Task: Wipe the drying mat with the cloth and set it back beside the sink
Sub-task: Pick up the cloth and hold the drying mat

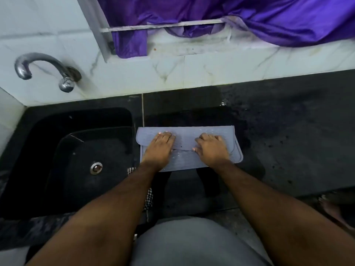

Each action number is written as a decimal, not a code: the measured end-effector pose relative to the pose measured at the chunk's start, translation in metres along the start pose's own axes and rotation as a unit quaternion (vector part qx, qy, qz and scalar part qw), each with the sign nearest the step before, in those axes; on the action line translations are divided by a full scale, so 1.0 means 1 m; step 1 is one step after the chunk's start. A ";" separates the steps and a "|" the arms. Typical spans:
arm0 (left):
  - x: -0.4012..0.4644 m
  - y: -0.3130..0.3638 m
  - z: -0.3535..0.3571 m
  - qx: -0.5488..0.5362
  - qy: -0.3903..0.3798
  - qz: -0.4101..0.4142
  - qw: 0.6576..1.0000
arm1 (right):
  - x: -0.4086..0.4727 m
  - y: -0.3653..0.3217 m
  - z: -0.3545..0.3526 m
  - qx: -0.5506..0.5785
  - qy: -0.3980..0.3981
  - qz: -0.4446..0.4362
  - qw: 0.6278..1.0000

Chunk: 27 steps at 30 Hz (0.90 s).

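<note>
The grey-blue ribbed drying mat (185, 135) lies folded over itself on the black counter (288, 131), just right of the black sink (80, 150). Water drops glisten on it. My left hand (160, 145) rests palm down on the mat's left half. My right hand (211, 147) presses on its right half, fingers curled at the fold edge. A checkered cloth (148, 198) peeks out under my left forearm at the counter's front edge, mostly hidden.
A chrome tap (44, 68) juts from the marble-tiled wall above the sink. Purple fabric (249, 16) hangs over a window ledge behind. The counter right of the mat is wet and speckled. A foot (334, 210) shows at lower right.
</note>
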<state>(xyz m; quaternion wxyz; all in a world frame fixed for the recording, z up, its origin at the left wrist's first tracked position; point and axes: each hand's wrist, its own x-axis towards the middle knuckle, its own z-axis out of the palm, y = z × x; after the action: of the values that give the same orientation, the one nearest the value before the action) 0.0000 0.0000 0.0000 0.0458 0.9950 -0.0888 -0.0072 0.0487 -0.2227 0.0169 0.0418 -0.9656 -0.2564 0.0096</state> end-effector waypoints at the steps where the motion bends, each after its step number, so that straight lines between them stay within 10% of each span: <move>1: 0.003 0.000 -0.001 0.003 -0.014 -0.010 1.000 | 0.002 0.000 0.000 -0.003 -0.006 0.001 1.000; 27: 0.045 0.011 -0.007 0.035 -0.135 -0.156 0.978 | 0.022 0.015 0.015 -0.080 -0.067 0.040 0.994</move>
<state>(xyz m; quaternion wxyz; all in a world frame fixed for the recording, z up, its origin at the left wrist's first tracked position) 0.0427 -0.0178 0.0078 -0.0029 0.9874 0.0617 -0.1454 0.0747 -0.2238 0.0010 -0.0534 -0.9725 -0.2198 0.0551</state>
